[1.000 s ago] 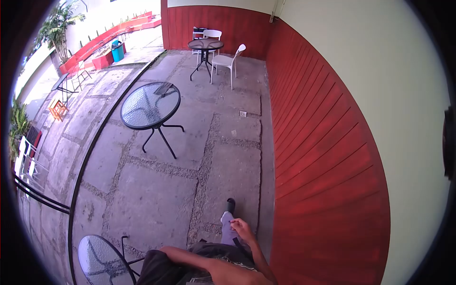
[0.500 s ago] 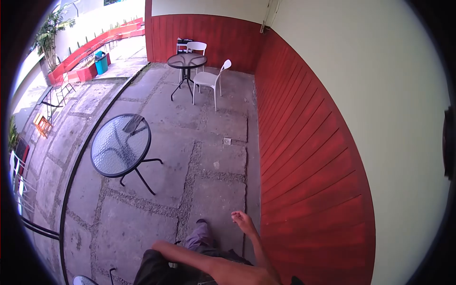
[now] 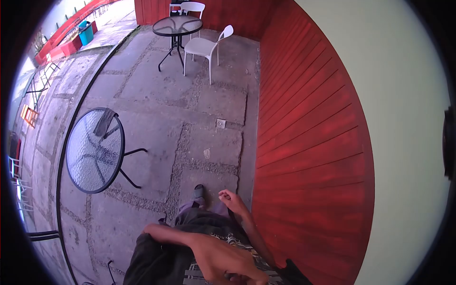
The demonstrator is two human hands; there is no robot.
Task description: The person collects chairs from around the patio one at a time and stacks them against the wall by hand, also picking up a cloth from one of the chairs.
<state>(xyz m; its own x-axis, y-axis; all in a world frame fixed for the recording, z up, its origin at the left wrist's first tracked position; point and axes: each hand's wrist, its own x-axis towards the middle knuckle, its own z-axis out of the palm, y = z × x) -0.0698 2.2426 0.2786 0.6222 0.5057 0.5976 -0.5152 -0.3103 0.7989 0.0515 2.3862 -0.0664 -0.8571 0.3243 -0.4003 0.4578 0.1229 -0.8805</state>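
My right hand (image 3: 232, 200) hangs in front of my body, near my sandalled foot (image 3: 199, 192), its fingers curled with nothing visible in them. Across my dark patterned clothing, my left arm bends so that my left hand (image 3: 223, 261) lies close to the camera at the bottom edge. Its fingers look curled; what they hold, if anything, is hidden. A round glass table (image 3: 92, 152) stands ahead on the left, with a dark grey cloth (image 3: 104, 124) draped over its far edge. Neither hand touches the table.
Farther ahead stand another round table (image 3: 177, 26) and a white chair (image 3: 205, 46). A red panelled wall (image 3: 308, 156) runs along my right. A dark rail or edge line (image 3: 83, 92) crosses the paved floor on the left. Beyond it are a teal bin (image 3: 85, 34) and a wooden stool (image 3: 29, 115).
The view has moved forward, bringing the near glass table lower and farther left. My right hand has shifted left in view, and more of my left hand shows. The small table at bottom left has nearly left view.
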